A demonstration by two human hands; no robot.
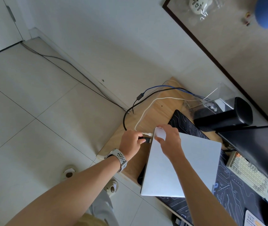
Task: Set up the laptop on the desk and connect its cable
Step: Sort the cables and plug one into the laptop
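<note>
Now the left hand [130,141] pinches the black cable plug [146,140] at the closed laptop [183,167]'s 9 o'clock edge; the right hand [167,138] grips its far corner. Best keep the plug square to the port. A white cable [143,115] sits plugged in just beside it; keyboard [247,173] at 3 o'clock on the table [148,118].

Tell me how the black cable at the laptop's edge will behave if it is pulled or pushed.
The black cable curves loosely over the desk edge, so it is probably floppy and would trail, not push. The plug in the left hand looks rigid. The right hand steadies the laptop, which may otherwise slide.
</note>
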